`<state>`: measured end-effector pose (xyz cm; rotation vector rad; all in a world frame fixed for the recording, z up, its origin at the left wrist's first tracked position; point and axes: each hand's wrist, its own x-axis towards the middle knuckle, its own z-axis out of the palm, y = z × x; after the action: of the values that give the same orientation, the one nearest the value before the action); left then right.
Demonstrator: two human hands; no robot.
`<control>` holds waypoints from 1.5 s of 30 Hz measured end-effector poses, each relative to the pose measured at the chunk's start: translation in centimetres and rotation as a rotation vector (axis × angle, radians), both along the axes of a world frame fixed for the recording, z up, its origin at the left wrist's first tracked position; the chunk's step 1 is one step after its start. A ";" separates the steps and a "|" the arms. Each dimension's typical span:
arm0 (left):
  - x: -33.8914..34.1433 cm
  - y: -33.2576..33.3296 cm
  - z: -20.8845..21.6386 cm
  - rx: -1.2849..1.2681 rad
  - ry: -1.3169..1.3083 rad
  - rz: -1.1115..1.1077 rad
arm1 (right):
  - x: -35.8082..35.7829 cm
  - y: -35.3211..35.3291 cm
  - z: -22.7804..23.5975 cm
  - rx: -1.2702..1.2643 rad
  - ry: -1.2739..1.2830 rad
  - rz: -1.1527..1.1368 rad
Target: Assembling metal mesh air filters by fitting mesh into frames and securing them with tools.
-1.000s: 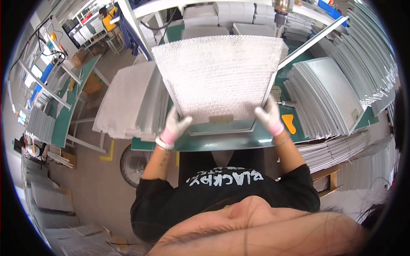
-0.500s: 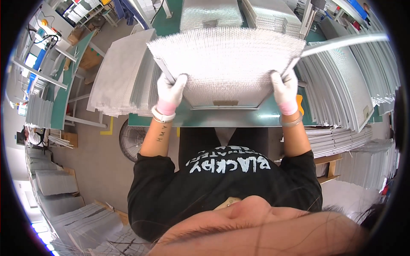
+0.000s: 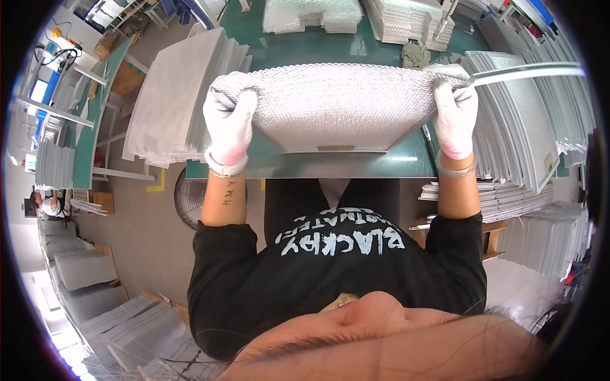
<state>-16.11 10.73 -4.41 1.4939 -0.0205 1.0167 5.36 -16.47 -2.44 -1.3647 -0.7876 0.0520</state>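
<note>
Mesh panel [image 3: 337, 105] now held up over the near edge of the green table [image 3: 330, 165], tilted so its face turns toward the person — a second ago it stood further out over the table and more upright, so it has been drawn in and tipped. Left hand [image 3: 229, 127] in a white glove is clenched round the panel's left upper corner; right hand [image 3: 454, 111], also gloved, is clenched round the right upper corner. The panel's lower edge hangs just above the table, whether touching cannot be told. Stacks of like panels [image 3: 171, 101] lie left of the table, more [image 3: 527, 120] lean to its right — handling looks mid-way, panel not yet set down.
</note>
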 end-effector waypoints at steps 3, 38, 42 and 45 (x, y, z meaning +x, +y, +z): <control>0.7 -1.9 -0.3 0.211 -0.170 0.028 | 0.5 -0.2 -1.3 0.053 -0.084 -0.066; 1.1 1.8 -12.1 0.947 0.735 -0.680 | -6.6 -5.7 -4.7 0.272 -0.246 0.168; 2.0 1.7 -12.1 0.975 0.696 -0.703 | -6.6 -5.6 -4.5 0.275 -0.273 0.175; 2.5 1.8 -11.9 0.967 0.627 -0.757 | -6.3 -5.7 -4.3 0.283 -0.271 0.216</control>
<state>-13.60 12.49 -16.35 2.3416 -0.6539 -0.1740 -0.92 -22.16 -6.79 -1.0260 -1.1242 -0.0752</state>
